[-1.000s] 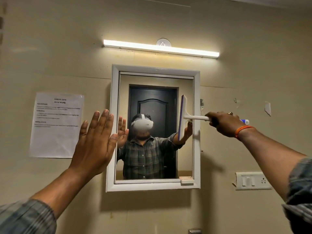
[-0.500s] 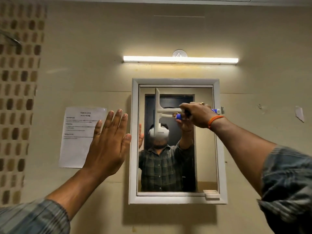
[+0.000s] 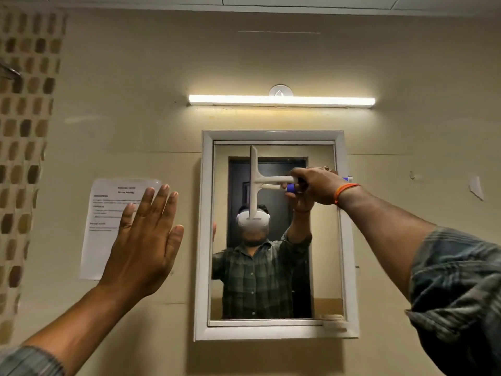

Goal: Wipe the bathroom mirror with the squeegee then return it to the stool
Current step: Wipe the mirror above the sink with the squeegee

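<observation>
A white-framed mirror (image 3: 340,240) hangs on the beige wall. My right hand (image 3: 317,185) grips the handle of a white squeegee (image 3: 254,183) whose blade stands upright against the glass, left of centre in the upper half. The handle's blue end pokes out past my wrist. My left hand (image 3: 146,234) is raised flat, fingers spread, in front of the wall just left of the mirror frame, holding nothing. The stool is out of view.
A lit tube light (image 3: 282,100) is mounted above the mirror. A printed paper sheet (image 3: 108,213) is stuck to the wall at left, beside a strip of brown mosaic tiles (image 3: 24,131). A torn paper scrap (image 3: 476,187) clings to the wall at right.
The squeegee has swept from the mirror's right edge leftward across the upper glass. The view has tilted up and shifted, so the mirror sits lower in frame. My left hand stays raised.
</observation>
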